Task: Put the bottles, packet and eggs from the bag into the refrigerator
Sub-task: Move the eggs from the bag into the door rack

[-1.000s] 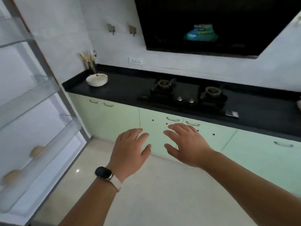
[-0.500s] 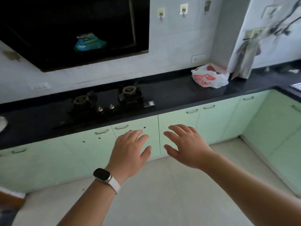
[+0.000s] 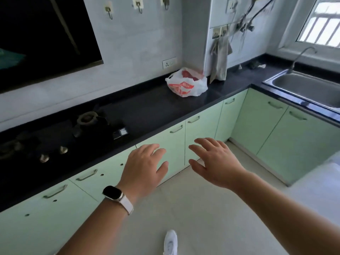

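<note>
A white plastic bag (image 3: 186, 85) with red print sits on the black countertop (image 3: 152, 109), near the wall corner. Something red shows through its open top; its contents are otherwise hidden. My left hand (image 3: 142, 167), with a watch on the wrist, and my right hand (image 3: 216, 160) hover side by side in front of the green cabinet doors, fingers spread, holding nothing. Both hands are well short of the bag, below and in front of it. The refrigerator is out of view.
A gas stove (image 3: 55, 137) occupies the counter at left. A steel sink (image 3: 305, 87) with a tap sits at the right under a window. Green cabinets (image 3: 200, 133) line both walls. A white shoe (image 3: 170, 242) shows on the pale floor.
The view has swung right, from the open refrigerator door past the stove to the bag and sink corner. The bag now appears closer. Both hands keep the same open, outstretched pose.
</note>
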A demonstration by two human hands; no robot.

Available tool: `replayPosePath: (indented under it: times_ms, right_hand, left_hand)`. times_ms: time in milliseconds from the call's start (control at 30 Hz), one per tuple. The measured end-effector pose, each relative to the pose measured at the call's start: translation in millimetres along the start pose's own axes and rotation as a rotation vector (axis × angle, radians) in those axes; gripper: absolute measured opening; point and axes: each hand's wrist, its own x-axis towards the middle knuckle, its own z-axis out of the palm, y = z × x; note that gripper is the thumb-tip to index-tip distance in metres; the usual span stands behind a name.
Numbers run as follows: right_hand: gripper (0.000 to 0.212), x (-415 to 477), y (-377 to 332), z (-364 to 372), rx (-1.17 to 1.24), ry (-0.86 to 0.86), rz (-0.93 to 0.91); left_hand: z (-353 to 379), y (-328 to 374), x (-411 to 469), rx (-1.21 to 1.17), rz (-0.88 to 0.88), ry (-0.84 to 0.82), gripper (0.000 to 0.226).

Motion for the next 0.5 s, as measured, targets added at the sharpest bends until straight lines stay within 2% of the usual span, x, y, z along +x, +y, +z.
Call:
replayPosePath:
  times_ms: [167,300,500]
  right_hand:
    - [0.051,62,9,4,-0.012,0.01,0.085]
    - [0.058,112,15,-2,-0.035,-0.027,0.125]
    - [0.057,160,26,-8,-0.063,-0.017,0.208]
  left_hand:
    - [27,-43,62,-0.048,0.043,-0.012,0.043]
    - [41,-77,111,-0.093,0.089,0.015,0.043]
    - [54,-102,173,-0.154,0.146,0.041,0.041]
